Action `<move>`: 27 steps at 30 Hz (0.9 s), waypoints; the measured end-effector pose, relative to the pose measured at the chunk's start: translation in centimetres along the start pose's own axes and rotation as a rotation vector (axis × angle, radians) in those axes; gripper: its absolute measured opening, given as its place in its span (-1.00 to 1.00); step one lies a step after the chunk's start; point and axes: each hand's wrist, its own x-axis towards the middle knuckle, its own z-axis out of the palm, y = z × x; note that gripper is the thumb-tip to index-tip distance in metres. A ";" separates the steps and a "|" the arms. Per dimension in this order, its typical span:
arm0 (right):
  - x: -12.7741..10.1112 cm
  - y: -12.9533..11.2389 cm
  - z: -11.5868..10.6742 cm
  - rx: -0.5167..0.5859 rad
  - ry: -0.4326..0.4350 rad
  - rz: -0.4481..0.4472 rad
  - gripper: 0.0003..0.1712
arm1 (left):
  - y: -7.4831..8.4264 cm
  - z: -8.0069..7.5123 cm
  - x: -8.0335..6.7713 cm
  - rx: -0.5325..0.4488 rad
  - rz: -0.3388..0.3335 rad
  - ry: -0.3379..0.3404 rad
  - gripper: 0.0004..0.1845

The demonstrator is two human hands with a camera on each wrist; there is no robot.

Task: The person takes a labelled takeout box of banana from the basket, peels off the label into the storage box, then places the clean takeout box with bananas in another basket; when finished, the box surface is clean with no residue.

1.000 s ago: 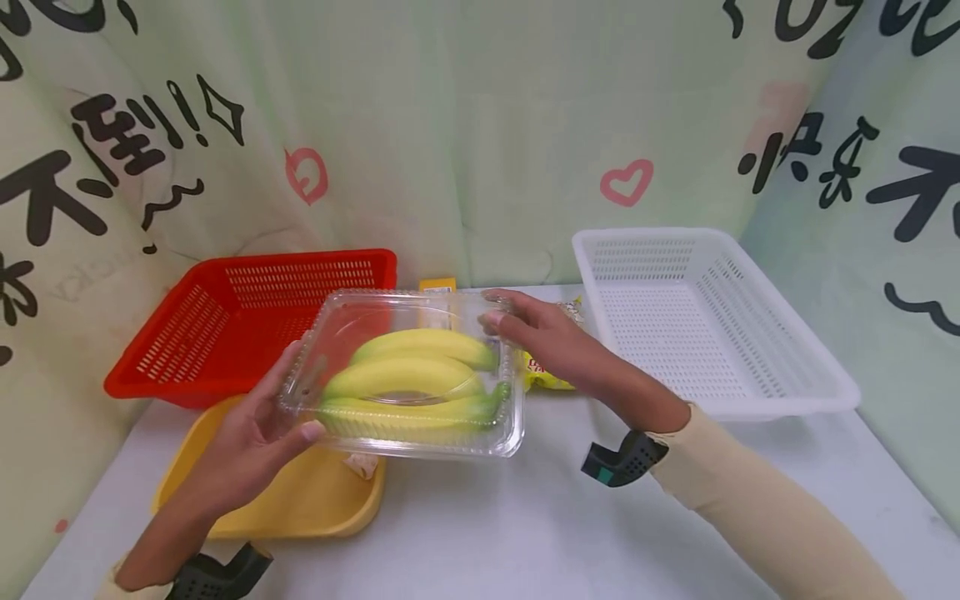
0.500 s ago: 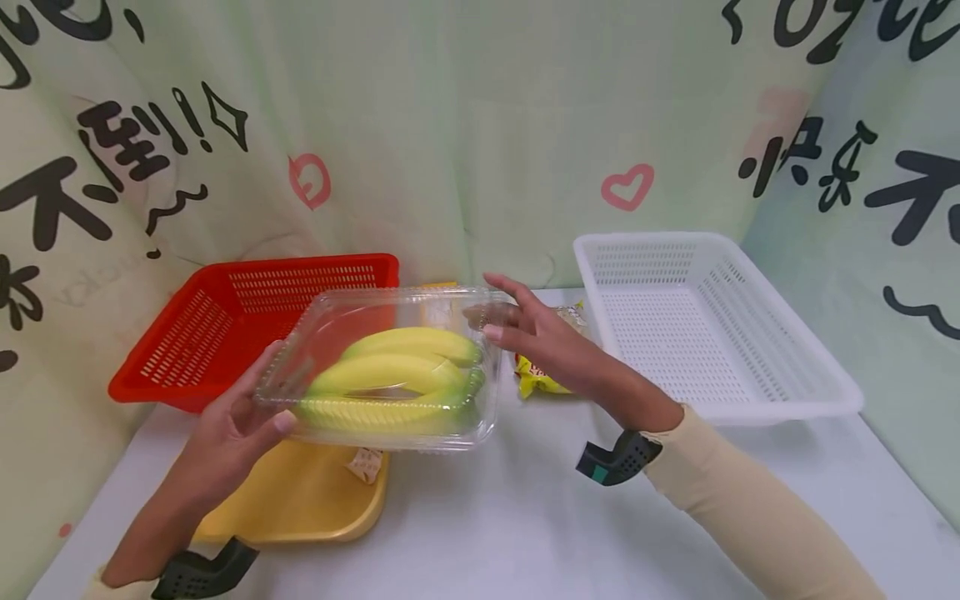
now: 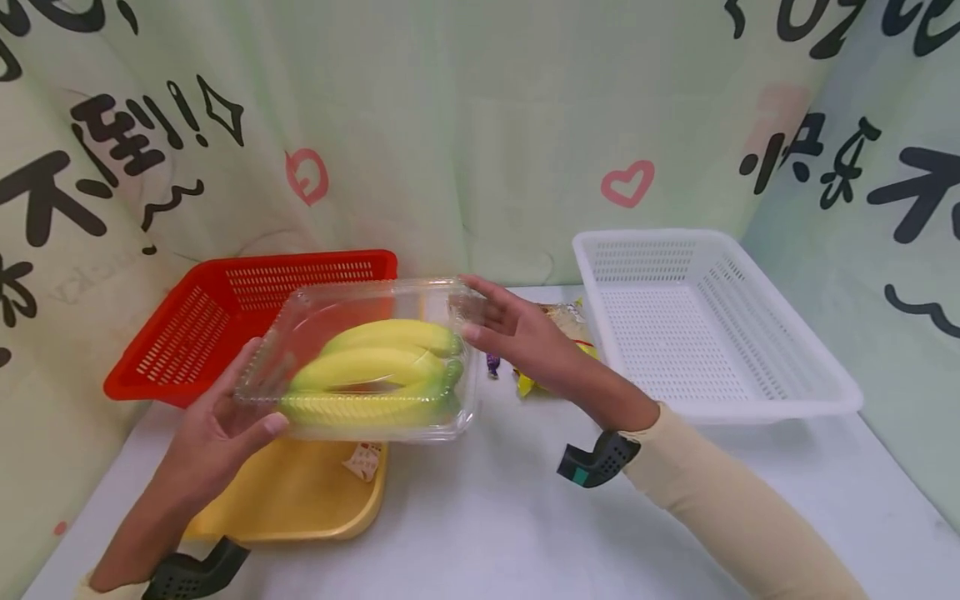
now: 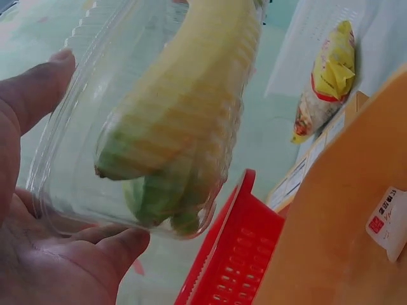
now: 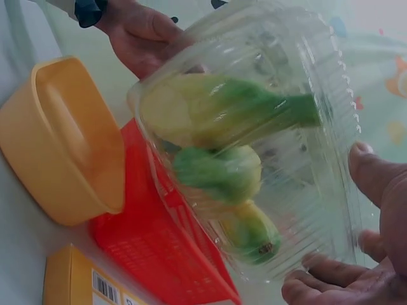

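Closest in, the left hand (image 3: 213,433) cups the near-left corner of a clear plastic clamshell box (image 3: 360,358), thumb curled over the rim and fingers underneath. The box is up in the air, above the yellow tray (image 3: 300,496) and in front of the red basket (image 3: 247,317). Inside it are three bananas (image 3: 375,371), yellow with green tips. The right hand (image 3: 525,337) is at the box's far-right corner, fingers fairly straight and spread against the side; the right wrist view shows thumb and fingertips resting on the ribbed wall rather than wrapped round it.

The left wrist view picks up stuff the head cam mostly hides: a small white-and-red label packet (image 4: 389,219) lying in the tray, and the yellow snack bag (image 4: 327,79) in full. The right wrist view catches a yellow carton with a barcode (image 5: 82,283) beside the red basket. Farther back on the right sits the white basket (image 3: 705,325) on the white table (image 3: 525,533).
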 end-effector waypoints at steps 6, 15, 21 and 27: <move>0.6 -0.5 0.8 -0.018 0.047 0.063 -0.22 | 0.0 -0.2 0.1 0.059 -0.026 0.079 -0.08; 1.8 -0.5 1.6 0.011 0.129 0.104 -0.30 | 0.3 -0.4 0.3 0.086 -0.016 0.146 -0.13; 2.3 -0.2 2.2 0.101 0.112 0.083 -0.30 | -0.2 -0.5 0.3 0.113 -0.012 0.180 -0.14; 2.8 -0.1 2.2 0.038 0.070 0.127 -0.28 | -0.2 -1.0 0.3 0.145 -0.033 0.184 -0.13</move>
